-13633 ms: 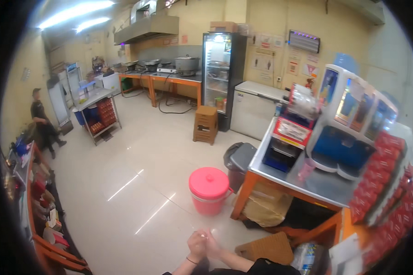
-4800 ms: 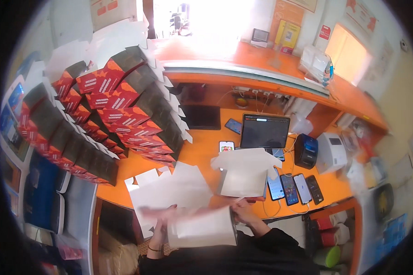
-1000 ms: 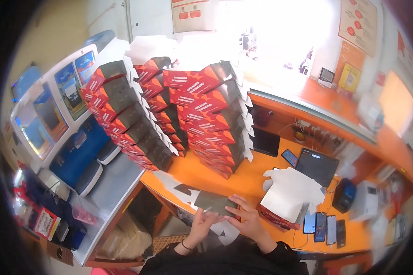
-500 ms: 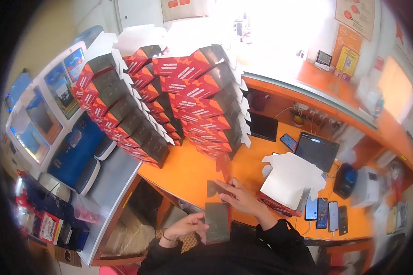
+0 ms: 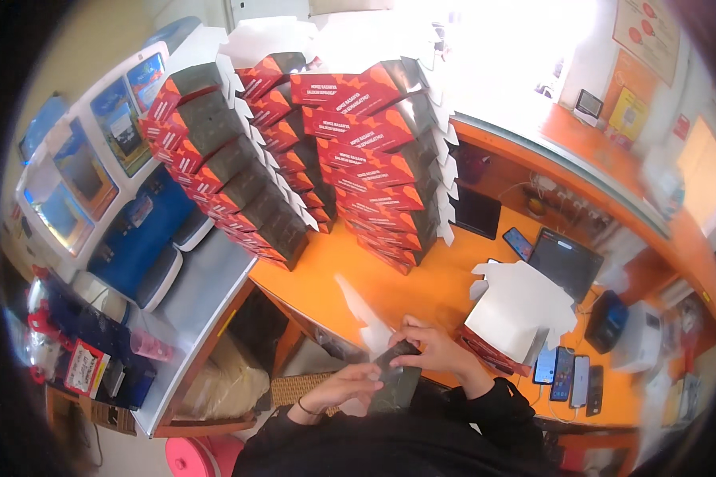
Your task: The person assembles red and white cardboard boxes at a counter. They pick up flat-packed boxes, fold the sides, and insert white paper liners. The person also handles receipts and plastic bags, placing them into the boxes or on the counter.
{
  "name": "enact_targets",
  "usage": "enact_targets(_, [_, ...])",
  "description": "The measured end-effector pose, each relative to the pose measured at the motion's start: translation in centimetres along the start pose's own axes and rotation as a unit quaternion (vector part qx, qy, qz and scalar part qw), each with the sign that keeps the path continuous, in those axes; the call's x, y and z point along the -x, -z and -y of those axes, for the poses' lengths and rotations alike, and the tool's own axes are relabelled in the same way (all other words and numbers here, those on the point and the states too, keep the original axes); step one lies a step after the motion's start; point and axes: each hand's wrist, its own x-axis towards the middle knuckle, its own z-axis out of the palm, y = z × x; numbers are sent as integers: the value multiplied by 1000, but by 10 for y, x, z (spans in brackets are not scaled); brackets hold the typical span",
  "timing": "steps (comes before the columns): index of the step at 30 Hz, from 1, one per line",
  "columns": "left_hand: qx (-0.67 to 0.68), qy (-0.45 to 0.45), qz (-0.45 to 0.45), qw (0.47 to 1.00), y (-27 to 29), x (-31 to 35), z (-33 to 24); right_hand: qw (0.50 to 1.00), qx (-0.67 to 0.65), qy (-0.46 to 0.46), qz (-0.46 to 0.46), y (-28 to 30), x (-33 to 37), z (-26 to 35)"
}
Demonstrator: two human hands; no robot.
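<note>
I had the dark carton [image 5: 395, 393] right between the hands, both touching it, its long axis seeming to run forward and lean left. The left hand [image 5: 344, 388] pinched its left side; the right hand [image 5: 431, 350], set farther forward, gripped its upper edge with fingers bent. Beyond them, stacked red boxes [image 5: 374, 168] stood on the orange surface [image 5: 310, 274].

Two hands [image 5: 340, 391] [image 5: 431, 350], one held carton [image 5: 396, 389], three stacks of boxes [image 5: 224, 167] [image 5: 285, 111] [image 5: 378, 147], one pink cup [image 5: 151, 347]
</note>
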Motion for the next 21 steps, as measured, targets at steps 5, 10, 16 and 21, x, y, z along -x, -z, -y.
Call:
enact_targets(5, [-70,15,15,997,-5,-2,-3,998,-46,-11,46,12,6,-7])
enact_targets(10, [-92,-31,23,995,1,-8,7,999,-18,41,27,6,11,-14])
enact_targets(16, [-106,-29,-2,994,-6,-8,10,992,-45,-25,112,7,21,-14])
enact_targets(21, [-312,-167,-203,913,-11,-14,25,983,85,-54,-154,-40,31,-9])
